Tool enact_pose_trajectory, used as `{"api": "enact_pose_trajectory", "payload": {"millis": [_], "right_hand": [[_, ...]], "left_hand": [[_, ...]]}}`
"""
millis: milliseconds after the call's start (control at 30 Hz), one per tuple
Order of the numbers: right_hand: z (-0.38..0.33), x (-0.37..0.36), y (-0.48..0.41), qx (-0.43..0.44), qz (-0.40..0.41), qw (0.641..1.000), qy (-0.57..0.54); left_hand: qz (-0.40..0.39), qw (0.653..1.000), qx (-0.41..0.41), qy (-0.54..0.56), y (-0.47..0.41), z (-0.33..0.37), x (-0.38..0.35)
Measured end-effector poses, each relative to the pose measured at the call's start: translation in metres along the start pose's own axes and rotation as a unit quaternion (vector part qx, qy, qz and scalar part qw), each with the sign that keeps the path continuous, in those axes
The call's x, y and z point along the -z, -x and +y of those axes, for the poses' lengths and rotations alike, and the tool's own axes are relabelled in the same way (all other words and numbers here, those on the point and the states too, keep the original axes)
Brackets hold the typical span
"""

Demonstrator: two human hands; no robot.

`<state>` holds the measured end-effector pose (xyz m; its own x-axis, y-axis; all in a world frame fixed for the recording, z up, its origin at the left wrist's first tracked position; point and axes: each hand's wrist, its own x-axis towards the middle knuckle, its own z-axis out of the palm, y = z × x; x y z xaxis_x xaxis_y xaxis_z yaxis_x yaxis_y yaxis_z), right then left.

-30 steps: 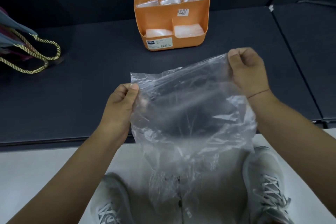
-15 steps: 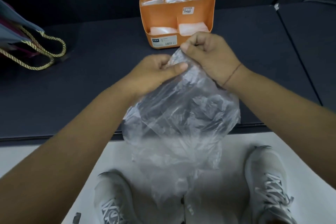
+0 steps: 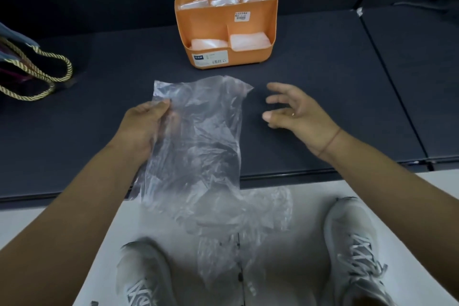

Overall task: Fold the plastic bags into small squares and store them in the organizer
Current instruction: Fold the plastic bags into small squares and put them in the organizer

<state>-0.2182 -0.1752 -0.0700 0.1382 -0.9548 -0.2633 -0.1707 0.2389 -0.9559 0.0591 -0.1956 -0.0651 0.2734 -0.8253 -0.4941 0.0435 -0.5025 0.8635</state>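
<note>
A clear plastic bag (image 3: 198, 146), folded in half lengthwise, hangs over the front edge of the dark table (image 3: 335, 82). My left hand (image 3: 144, 126) pinches its upper left edge between thumb and fingers. To the right of the bag my right hand (image 3: 295, 114) hovers with spread, relaxed fingers, holding nothing and apart from the bag. An orange organizer (image 3: 250, 25) stands at the back of the table, and folded clear bags lie in its rear and front compartments.
A bag with gold rope handles (image 3: 37, 77) lies at the table's left edge. Below the table's front edge is a pale floor with my two grey shoes (image 3: 352, 251). A seam in the table top runs at the right.
My hands met at the bag's top, bringing its two corners together. Now my right hand has let go and moved off to the right, while the left keeps the folded bag.
</note>
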Motion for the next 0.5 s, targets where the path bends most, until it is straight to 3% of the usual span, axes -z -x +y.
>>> {"api": "enact_pose_trajectory", "payload": {"millis": [167, 267, 500], "right_hand": [[-0.015, -0.022, -0.032, 0.084, -0.045, 0.99, 0.099], [-0.015, -0.021, -0.044, 0.085, -0.065, 0.987, 0.116], [-0.001, 0.025, -0.027, 0.026, -0.135, 0.991, 0.0]], "left_hand": [[-0.006, 1.0, -0.001, -0.005, -0.006, -0.002, 0.0], [-0.008, 1.0, 0.006, -0.007, -0.009, -0.001, 0.001], [0.017, 0.998, 0.04, 0.043, -0.012, 0.001, 0.009]]}}
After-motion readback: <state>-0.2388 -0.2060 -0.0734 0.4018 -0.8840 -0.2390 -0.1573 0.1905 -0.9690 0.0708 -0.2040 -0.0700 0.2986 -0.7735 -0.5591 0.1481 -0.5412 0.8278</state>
